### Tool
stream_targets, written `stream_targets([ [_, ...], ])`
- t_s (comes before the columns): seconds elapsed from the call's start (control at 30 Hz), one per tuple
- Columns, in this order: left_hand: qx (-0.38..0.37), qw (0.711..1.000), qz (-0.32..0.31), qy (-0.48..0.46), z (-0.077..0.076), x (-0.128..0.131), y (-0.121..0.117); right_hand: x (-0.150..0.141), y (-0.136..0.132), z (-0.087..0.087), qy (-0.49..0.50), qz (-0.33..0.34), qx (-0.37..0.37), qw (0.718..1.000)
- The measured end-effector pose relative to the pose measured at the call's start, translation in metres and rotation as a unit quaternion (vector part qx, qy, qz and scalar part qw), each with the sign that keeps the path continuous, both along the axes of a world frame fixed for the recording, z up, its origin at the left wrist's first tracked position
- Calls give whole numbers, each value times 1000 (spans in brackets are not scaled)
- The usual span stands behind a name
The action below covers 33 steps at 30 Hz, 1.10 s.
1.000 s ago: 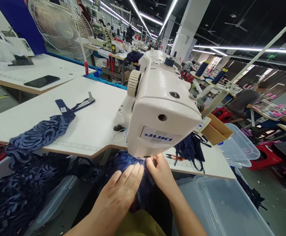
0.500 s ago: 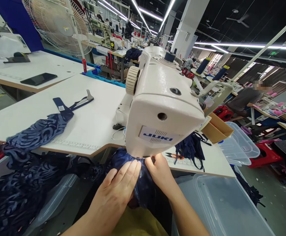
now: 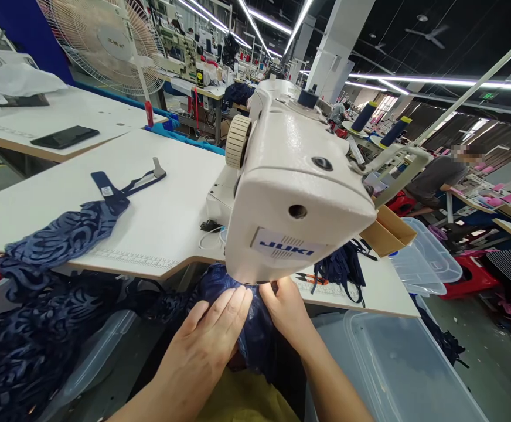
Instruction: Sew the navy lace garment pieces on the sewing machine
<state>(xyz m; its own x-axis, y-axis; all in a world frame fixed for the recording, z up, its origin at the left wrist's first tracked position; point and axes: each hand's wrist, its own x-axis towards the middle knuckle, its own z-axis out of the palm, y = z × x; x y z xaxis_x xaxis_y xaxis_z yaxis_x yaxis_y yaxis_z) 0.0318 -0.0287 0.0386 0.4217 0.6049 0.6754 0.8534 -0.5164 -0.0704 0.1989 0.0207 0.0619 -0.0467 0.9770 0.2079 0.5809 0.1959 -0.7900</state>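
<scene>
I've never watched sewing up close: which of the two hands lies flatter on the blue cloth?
The left hand, its fingers stretched out over the blue cloth. The right hand has its fingers curled, close below the sewing machine.

From where I'm standing: open lane from above over the white tabletop (image 3: pixel 174 193), between the patterned garment (image 3: pixel 68 234) on the left and the sewing machine (image 3: pixel 299 193). Machine overhangs both hands' fingertips, blocks a straight drop there. Right side's tight (strap bundle (image 3: pixel 342 266) and orange-handled snips (image 3: pixel 312 279), cardboard box (image 3: pixel 387 231) just beyond).
</scene>
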Motion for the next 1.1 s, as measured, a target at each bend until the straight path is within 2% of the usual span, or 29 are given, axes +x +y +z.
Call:
stream_targets([
  [0.13,-14,1000,0,-9,1,0,0,0,0,-1,-4,-4,-2,1000],
  [0.6,21,1000,-1,-16,-1,0,1,0,-1,1,0,6,-4,1000],
  [0.87,-1,1000,4,-16,8,-4,0,-2,2,-2,-4,7,-2,1000],
  [1.1,-1,1000,3,-12,3,-6,2,-3,1,-1,7,7,12,1000],
])
